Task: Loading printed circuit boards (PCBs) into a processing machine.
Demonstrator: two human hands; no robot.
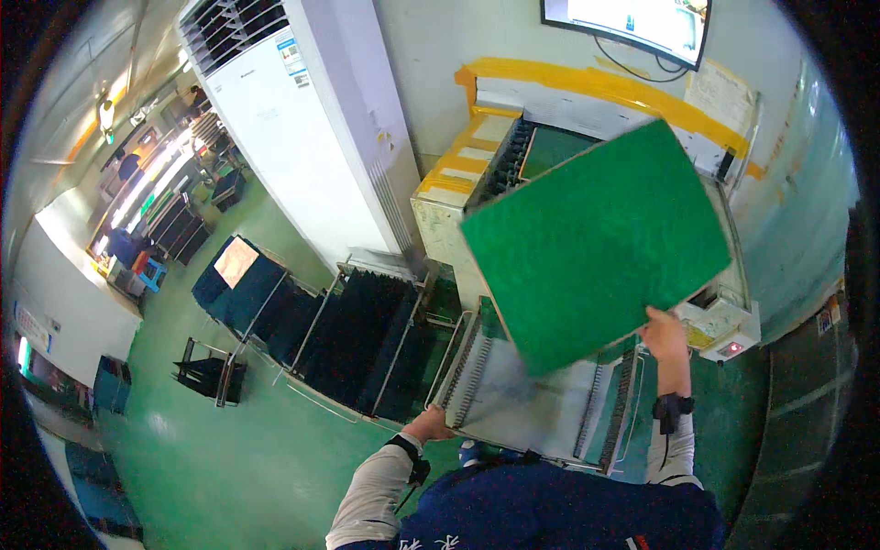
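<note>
A large flat green panel [600, 247] is tilted up in front of me. My right hand [666, 337] pinches it at its near right edge. Below the panel stands a slotted metal rack [522, 445] with spring-like rows along its sides and a pale grey bottom. My left hand [429, 424] is closed around the rack's near left corner. Behind the panel is a cream-coloured machine [446, 220] with a row of dark rollers; another green panel [553, 151] lies inside it, partly hidden by the held one.
To the left, racks full of dark panels [353, 335] stand close by. A tall white air conditioner [302, 128] is behind them. A screen [632, 23] hangs on the wall, and dark panelling [797, 422] runs along the right. Other people work far left.
</note>
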